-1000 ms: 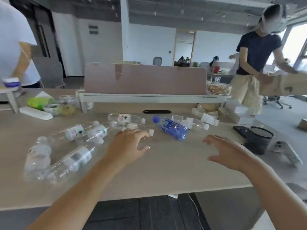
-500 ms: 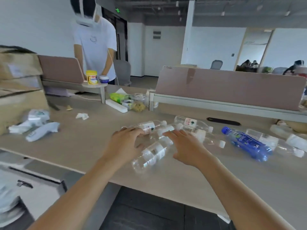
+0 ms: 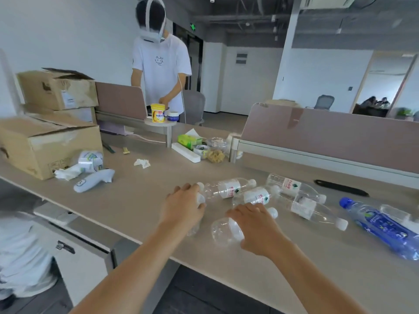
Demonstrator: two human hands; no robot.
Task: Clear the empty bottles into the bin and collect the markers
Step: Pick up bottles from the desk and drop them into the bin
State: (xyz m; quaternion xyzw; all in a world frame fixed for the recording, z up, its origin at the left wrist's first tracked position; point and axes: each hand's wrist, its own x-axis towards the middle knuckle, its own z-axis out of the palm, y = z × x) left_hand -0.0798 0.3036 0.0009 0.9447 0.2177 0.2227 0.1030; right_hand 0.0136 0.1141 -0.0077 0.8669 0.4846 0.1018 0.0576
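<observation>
Several empty clear bottles lie on their sides on the beige desk. My left hand rests over one clear bottle, which is mostly hidden beneath it. My right hand covers the middle of another clear bottle with a white cap. Beyond my hands lie a labelled bottle, a second and a third. A blue bottle lies at the right. A black marker lies near the divider. No bin is in view.
Cardboard boxes stand at the left, with a tape roll and a grey handheld device beside them. A tissue pack, a jar and a white strip sit by the pink divider. A person stands behind the desk.
The view has swung left, away from the black bin. Both hands moved left onto the cluster of clear bottles and now close over one each.
</observation>
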